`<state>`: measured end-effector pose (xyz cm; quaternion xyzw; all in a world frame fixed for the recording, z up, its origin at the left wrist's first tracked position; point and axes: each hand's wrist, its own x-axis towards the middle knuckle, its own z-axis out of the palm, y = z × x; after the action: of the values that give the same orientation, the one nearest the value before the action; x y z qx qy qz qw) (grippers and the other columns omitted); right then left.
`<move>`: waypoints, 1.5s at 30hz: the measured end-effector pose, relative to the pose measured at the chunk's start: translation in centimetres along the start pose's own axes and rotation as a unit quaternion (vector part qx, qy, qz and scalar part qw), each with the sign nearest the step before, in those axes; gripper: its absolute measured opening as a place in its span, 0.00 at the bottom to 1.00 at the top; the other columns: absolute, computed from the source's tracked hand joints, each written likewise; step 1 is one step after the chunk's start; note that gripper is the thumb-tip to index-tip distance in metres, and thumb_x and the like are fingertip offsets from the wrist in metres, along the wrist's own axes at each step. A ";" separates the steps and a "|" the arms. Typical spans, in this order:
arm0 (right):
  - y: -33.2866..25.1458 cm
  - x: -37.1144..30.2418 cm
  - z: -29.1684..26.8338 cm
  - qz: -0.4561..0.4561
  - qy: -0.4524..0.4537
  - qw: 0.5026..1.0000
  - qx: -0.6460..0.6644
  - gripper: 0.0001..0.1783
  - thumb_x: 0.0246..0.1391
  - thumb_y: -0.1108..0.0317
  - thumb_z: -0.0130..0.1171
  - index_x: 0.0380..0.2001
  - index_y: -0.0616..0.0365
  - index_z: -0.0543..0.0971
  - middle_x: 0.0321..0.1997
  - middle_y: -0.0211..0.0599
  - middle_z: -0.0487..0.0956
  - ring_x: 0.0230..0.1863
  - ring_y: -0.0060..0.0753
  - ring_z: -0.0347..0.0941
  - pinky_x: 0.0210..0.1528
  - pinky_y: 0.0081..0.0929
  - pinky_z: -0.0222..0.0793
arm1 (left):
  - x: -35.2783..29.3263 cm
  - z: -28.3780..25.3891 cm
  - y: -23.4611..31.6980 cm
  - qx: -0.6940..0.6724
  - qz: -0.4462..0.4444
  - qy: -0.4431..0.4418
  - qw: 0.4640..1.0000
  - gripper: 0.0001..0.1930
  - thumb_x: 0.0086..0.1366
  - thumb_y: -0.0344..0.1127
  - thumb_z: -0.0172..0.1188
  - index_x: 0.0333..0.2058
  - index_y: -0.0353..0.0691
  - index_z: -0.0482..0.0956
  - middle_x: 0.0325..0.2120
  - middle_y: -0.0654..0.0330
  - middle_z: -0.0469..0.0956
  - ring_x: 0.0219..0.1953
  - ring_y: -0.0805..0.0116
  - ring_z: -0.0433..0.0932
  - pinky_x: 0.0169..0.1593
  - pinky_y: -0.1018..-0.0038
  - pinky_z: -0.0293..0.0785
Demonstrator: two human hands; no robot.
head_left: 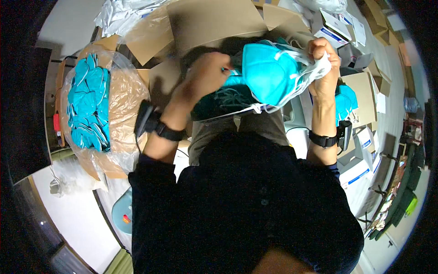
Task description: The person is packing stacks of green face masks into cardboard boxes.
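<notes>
A bunch of teal cup-shaped face masks (269, 73) with white straps hangs above my lap. My right hand (325, 68) is closed round the white straps (303, 75) on the bunch's right side. To the left of the bunch, my left hand (205, 75) has curled fingers at the edge of another teal mask (235, 81); that hand is a little blurred. Below both hands, more masks with pale straps (226, 100) lie in shadow inside an opened cardboard carton (212, 23), partly hidden by the bunch and my left arm.
On the left stands a carton lined with clear plastic (130, 100), heaped with teal masks (86, 102). More teal masks (345, 102) lie by an opened carton at right. White boxes with blue stripes (356, 171) are beyond my right forearm. A blue-grey stool (122, 212) stands lower left.
</notes>
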<state>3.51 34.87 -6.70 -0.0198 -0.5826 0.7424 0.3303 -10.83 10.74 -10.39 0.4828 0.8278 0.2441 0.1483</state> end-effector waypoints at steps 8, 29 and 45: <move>-2.1 -0.6 -0.3 0.001 -0.010 1.000 -0.025 0.20 0.54 0.51 0.62 0.24 0.57 0.74 0.24 0.25 0.71 0.26 0.16 0.62 0.30 0.15 0.54 | 0.1 5.0 0.3 0.076 -0.039 -0.003 0.996 0.06 0.50 0.31 0.58 0.26 0.35 0.80 0.29 0.45 0.78 0.35 0.44 0.78 0.39 0.58 0.75; -2.9 0.5 3.9 0.189 -0.278 0.941 -0.038 0.20 0.47 0.60 0.68 0.39 0.63 0.81 0.22 0.18 0.73 0.22 0.10 0.63 0.25 0.11 0.56 | -2.1 -9.7 3.8 -0.324 0.275 0.230 0.875 0.10 0.56 0.26 0.46 0.16 0.41 0.65 0.34 0.53 0.79 0.36 0.66 0.76 0.42 0.73 0.70; -1.8 0.0 6.9 0.149 -0.075 0.980 -0.112 0.13 0.54 0.66 0.63 0.18 0.54 0.76 0.14 0.14 0.67 0.16 0.08 0.55 0.18 0.13 0.46 | -5.0 -6.1 6.1 -0.264 -0.015 0.357 0.896 0.08 0.57 0.34 0.66 0.30 0.35 0.80 0.23 0.62 0.79 0.24 0.79 0.74 0.28 0.80 0.69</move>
<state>1.51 29.17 -2.87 -0.0873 -0.6755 0.7130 0.1665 -6.85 7.29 -1.90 0.2937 0.7375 0.6073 -0.0317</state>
